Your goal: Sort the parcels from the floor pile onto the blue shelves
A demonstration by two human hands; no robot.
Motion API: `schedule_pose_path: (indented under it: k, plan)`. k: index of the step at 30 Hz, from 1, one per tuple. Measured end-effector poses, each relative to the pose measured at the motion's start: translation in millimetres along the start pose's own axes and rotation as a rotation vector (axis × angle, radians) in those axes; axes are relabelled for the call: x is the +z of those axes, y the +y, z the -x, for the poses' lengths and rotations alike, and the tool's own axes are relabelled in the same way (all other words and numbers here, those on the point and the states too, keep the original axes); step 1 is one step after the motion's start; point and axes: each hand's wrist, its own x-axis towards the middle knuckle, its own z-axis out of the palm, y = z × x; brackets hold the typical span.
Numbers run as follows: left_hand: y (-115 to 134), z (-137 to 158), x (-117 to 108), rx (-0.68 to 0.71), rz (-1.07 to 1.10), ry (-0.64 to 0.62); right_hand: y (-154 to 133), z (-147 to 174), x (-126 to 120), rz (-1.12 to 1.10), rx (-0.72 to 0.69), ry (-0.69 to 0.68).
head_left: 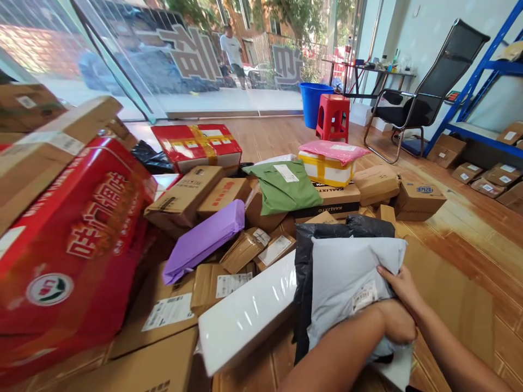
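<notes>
Holding a pale grey mailer bag (347, 277) with both hands, we kneel or lean over a heap of parcels on a wooden floor (469, 239). Our right hand (402, 286) lies along the bag's right edge, fingers curled around that edge and thumb on top, close to a small printed label. Our left hand (394, 321) comes in from below with the forearm crossing the frame; it is closed over the bag's lower right part, pressing the soft plastic down, though its fingers are mostly hidden under the wrist. The bag rests tilted, its upper end lying on a black plastic bag (327, 231) that shows behind and to its left. Just left of both sits a long white wrapped parcel (249, 316), touching the black bag's edge. Farther left we see a purple mailer (204, 239) on brown cartons, and a large red printed box (73, 245) fills the left side. Beyond the pile lie a green mailer (284, 188) and a pink mailer (333, 151) on a yellow-taped box, well apart from our hands.
</notes>
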Motion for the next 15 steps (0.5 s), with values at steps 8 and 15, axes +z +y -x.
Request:
schedule_pose_path:
  k: [8, 15]
  plan:
    - [69.6, 132.2, 33.0, -0.977, -0.485, 0.799, 46.9, -2.0, -3.4, 0.067, -0.163, 0.199]
    - [24.8, 156.4, 7.4, -1.114, 0.223, 1.115, 66.9, 10.1, 2.0, 0.688, -1.104, 0.026]
